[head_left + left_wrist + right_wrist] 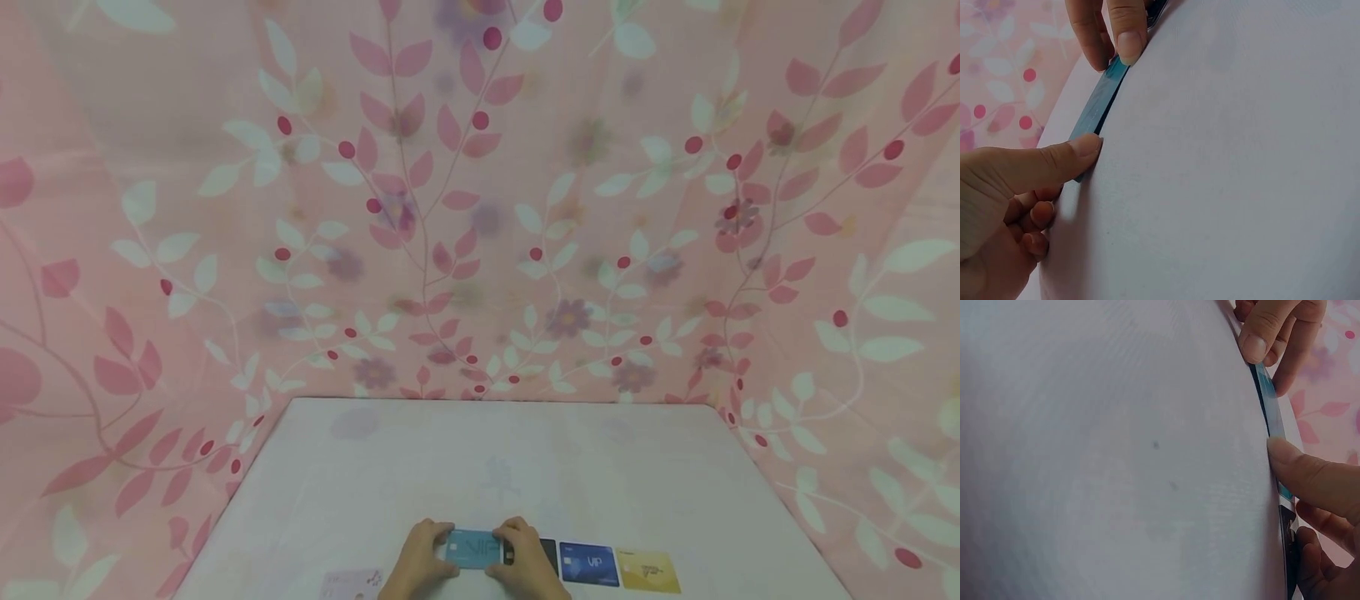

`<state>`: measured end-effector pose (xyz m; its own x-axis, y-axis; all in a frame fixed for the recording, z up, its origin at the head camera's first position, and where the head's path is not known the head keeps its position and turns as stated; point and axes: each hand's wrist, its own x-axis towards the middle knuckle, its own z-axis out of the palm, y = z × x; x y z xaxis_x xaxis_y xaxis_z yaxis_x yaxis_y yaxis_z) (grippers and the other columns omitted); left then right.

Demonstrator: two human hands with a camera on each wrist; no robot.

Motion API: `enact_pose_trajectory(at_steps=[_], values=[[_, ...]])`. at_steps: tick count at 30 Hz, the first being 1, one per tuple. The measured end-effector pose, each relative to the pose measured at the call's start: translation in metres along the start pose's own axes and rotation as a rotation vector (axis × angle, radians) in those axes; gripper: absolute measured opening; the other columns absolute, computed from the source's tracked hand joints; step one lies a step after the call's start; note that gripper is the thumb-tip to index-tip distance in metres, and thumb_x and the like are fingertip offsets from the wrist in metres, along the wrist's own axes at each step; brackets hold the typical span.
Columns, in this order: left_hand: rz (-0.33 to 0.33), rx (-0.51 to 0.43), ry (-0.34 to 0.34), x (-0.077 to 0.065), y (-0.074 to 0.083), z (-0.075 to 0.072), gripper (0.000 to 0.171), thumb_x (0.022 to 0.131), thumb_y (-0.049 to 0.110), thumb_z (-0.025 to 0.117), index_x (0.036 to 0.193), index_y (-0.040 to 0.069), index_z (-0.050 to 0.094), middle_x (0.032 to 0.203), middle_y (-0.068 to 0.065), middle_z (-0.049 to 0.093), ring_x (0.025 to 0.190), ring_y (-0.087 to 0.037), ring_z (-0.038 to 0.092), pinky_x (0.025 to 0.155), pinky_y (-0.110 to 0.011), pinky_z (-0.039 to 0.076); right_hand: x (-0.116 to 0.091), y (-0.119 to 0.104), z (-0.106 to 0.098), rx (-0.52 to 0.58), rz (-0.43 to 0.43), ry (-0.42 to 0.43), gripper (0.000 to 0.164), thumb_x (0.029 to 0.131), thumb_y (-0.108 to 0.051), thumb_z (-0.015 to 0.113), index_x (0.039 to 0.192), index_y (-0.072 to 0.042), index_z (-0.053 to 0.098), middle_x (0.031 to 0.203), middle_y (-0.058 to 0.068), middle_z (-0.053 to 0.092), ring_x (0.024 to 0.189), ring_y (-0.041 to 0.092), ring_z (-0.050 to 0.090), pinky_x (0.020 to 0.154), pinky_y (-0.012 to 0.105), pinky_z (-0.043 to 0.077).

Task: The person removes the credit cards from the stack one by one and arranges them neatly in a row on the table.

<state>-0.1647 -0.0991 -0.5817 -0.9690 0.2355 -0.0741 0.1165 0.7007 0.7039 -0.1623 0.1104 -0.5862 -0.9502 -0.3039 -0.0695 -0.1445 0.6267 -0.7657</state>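
A teal card (474,549) with VIP lettering lies low over the white table, spanning the gap between both hands. My left hand (422,557) pinches its left end, the thumb on the near edge and fingers at the far edge. At the right end my right hand (529,560) grips it the same way. In the left wrist view the card (1094,103) appears nearly edge-on, with a thin dark shadow beneath its near edge. Beside the right hand is a black card (1289,540), partly hidden by that hand in the head view.
Right of the black card, a blue VIP card (589,565) and a gold card (649,572) continue the row. A pale pink card (347,583) lies left of the left hand. Floral cloth (480,250) surrounds the white table (480,450) at the back and sides.
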Motion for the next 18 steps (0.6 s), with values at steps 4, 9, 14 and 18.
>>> enact_pose_trajectory(at_steps=[4, 9, 14, 18], values=[[0.019, 0.0, 0.006, -0.0006, 0.0001, -0.0014, 0.056, 0.064, 0.015, 0.082, 0.113, 0.0, 0.062, 0.085, 0.004, 0.05, 0.076, -0.012, 0.044, 0.078, -0.037, 0.047, -0.0006, 0.0021, 0.0002, -0.029, -0.037, 0.006, 0.045, 0.072, -0.018, 0.079, 0.11, -0.001, 0.064, 0.104, 0.001, 0.051, 0.096, 0.023, 0.049, 0.087, 0.051, 0.046], [0.039, 0.003, 0.011, -0.0017, 0.0005, -0.0027, 0.054, 0.064, 0.014, 0.082, 0.112, -0.001, 0.062, 0.083, 0.004, 0.049, 0.075, -0.011, 0.042, 0.076, -0.035, 0.046, -0.0006, 0.0033, 0.0008, -0.047, -0.045, 0.004, 0.044, 0.074, -0.02, 0.078, 0.111, -0.002, 0.064, 0.103, -0.001, 0.05, 0.095, 0.021, 0.048, 0.085, 0.048, 0.047], [0.048, -0.014, 0.015, -0.0015, -0.0017, -0.0011, 0.05, 0.064, 0.012, 0.081, 0.11, 0.001, 0.063, 0.082, 0.004, 0.049, 0.075, -0.01, 0.042, 0.075, -0.033, 0.046, -0.0005, 0.0039, 0.0006, -0.048, -0.042, -0.01, 0.044, 0.075, -0.02, 0.078, 0.112, -0.002, 0.063, 0.103, -0.002, 0.049, 0.094, 0.02, 0.047, 0.084, 0.046, 0.047], [0.057, -0.025, 0.024, -0.0015, -0.0043, 0.0007, 0.049, 0.064, 0.012, 0.081, 0.109, 0.002, 0.063, 0.083, 0.004, 0.048, 0.076, -0.01, 0.042, 0.075, -0.033, 0.045, -0.0014, 0.0045, 0.0005, -0.05, -0.05, -0.012, 0.043, 0.075, -0.021, 0.077, 0.112, -0.002, 0.064, 0.103, -0.003, 0.049, 0.094, 0.02, 0.047, 0.084, 0.044, 0.048]])
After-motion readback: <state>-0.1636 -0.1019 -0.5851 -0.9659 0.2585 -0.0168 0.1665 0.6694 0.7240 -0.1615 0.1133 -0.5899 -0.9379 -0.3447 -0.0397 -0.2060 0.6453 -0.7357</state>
